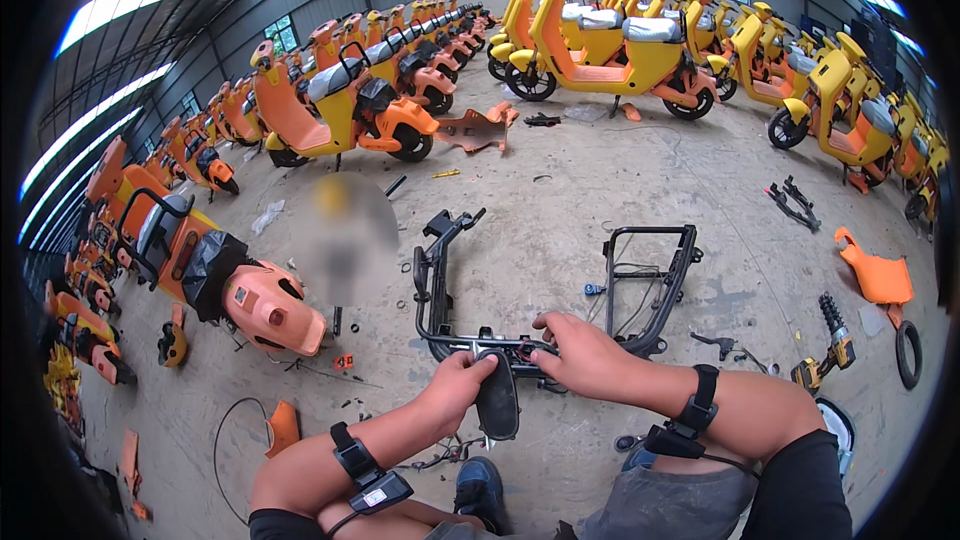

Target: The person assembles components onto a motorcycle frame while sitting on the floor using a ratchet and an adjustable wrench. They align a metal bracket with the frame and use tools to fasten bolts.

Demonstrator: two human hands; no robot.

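Observation:
A bare black scooter frame (437,280) lies on the floor in front of me, its near crossbar running under both hands. My left hand (455,387) pinches a black oblong foot peg (497,398) at the left part of that bar, thumb on its upper face. Just right of it, my right hand (580,352) is bent over the crossbar, thumb and fingers closing around a small spot there. What those fingers hold is hidden. On the right, the frame's rear loop (652,231) stands up, with a blue-ended part (594,290) beside it.
A yellow cordless drill (838,348) with a long bit, a black ring (908,354) and an orange panel (876,270) lie at right. Close on the left stands an orange scooter (272,308). Rows of scooters fill the back. Small parts and an orange piece (284,427) are scattered around.

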